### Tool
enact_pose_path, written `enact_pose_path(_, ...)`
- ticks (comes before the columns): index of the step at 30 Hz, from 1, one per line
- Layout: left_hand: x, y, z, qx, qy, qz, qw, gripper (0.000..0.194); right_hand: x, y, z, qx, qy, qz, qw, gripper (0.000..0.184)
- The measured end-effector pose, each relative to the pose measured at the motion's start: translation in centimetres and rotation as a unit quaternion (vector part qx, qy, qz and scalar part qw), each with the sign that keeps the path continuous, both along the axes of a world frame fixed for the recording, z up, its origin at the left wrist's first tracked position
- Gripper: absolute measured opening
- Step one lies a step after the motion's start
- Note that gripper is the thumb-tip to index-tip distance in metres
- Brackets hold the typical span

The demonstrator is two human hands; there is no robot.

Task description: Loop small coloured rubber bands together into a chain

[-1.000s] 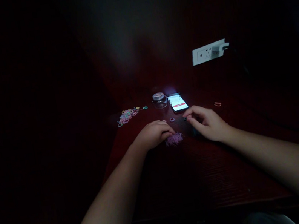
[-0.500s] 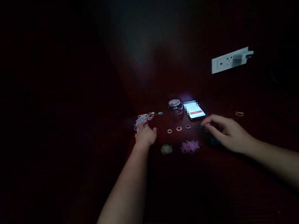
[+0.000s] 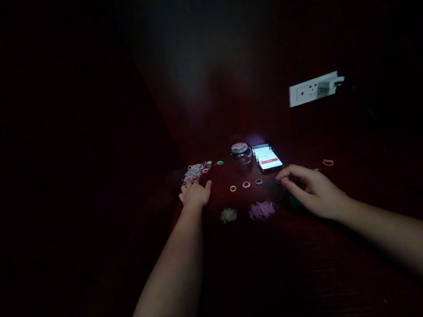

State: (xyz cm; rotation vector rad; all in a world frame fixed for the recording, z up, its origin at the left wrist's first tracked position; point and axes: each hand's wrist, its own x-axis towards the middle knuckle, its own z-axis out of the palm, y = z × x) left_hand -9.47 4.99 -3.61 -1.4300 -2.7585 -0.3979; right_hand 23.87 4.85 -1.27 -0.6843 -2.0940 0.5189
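The scene is very dark. My left hand (image 3: 195,193) reaches to the edge of a mixed pile of small coloured rubber bands (image 3: 196,171) at the back left of a dark wooden table (image 3: 276,256); its fingers lie stretched towards the pile. My right hand (image 3: 312,191) rests on the table with thumb and forefinger pinched on a small dark band near a lit phone (image 3: 267,157). Three single bands (image 3: 245,184) lie in a row between my hands. In front of them sit a small yellowish heap (image 3: 228,214) and a pink heap (image 3: 262,209).
A small clear jar with a lid (image 3: 241,152) stands beside the phone at the back. A lone orange band (image 3: 328,162) lies to the right. A white wall socket with a plug in it (image 3: 313,89) is on the dark wall behind.
My left hand has left the pink heap and gone to the mixed pile at the back left. A yellowish heap has come into sight. My right hand has hardly moved.
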Motion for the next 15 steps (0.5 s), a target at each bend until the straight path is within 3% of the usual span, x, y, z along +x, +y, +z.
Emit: enact_pose_path(15,0.34,-0.14,0.07,0.045,0.006,-0.004,0.999,0.07,0.03,-0.04,0.17,-0.005,-0.003,0.001,1.0,0.016)
